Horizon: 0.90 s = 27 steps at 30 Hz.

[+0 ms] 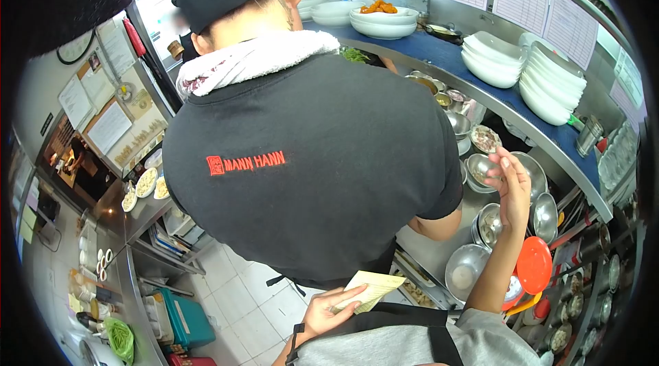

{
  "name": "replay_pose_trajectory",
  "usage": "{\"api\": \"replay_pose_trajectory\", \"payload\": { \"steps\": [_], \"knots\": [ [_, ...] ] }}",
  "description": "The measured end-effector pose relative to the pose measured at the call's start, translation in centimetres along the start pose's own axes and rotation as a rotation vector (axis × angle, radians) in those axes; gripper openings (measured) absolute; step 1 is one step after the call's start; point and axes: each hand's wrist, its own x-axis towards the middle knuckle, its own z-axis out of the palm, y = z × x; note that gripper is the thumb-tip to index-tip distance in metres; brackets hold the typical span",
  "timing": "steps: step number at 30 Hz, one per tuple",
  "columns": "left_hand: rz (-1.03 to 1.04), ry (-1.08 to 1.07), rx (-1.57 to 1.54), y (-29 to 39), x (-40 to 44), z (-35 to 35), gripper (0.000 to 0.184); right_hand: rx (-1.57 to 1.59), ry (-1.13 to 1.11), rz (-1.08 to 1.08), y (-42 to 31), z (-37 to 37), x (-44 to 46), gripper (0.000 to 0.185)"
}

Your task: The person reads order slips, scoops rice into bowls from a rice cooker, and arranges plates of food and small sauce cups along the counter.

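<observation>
In a cramped restaurant kitchen, a person in a grey shirt [388, 351] holds a yellow paper slip [374, 288] in the left hand [331, 312], thumb and fingers clamped on its near end close to the body. The slip slants away from that hand, its long axis running up and to the right, its free end toward the side of the raised right hand [515, 187] but well apart from it. The left is plainly the nearer hand; its forearm comes in low, the wrist level with the waist. The right arm, bent at the elbow, reaches forward and up, fingers apart and loosely curled, nothing visible in them. Behind that hand stand steel bowls [545, 216] and a dish of food [486, 138]; whether the fingertips touch either cannot be told. Directly ahead, a co-worker in a black T-shirt [302, 201] lettered "MANN HANN" wears a white towel [264, 57] around the neck.
</observation>
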Motion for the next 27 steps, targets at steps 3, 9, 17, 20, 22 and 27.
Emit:
{"api": "replay_pose_trajectory", "payload": {
  "steps": [3,9,17,20,22,27],
  "knots": [
    [-0.036,-0.086,0.008,-0.1,0.1,0.1,0.04,0.035,0.091,-0.03,-0.2,-1.0,-0.6,0.032],
    [-0.115,-0.191,0.042,0.0,0.3,0.0,0.041,0.024,0.125,-0.058,-1.6,-1.2,-1.9,0.032],
    [-0.094,-0.245,0.136,-0.3,0.4,0.5,0.044,0.011,0.156,-0.129,-3.4,-1.5,-3.3,0.031],
    [-0.143,-0.296,0.159,-0.1,0.5,0.8,0.046,-0.002,0.157,-0.167,-4.1,-1.5,-3.7,0.031],
    [-0.128,-0.286,0.131,-0.1,0.5,1.2,0.045,-0.008,0.155,-0.193,-4.6,-1.6,-3.9,0.032],
    [-0.021,-0.179,0.076,0.0,0.2,2.6,0.043,0.002,0.205,-0.246,-5.4,-2.6,-4.4,0.032]
  ]
}}
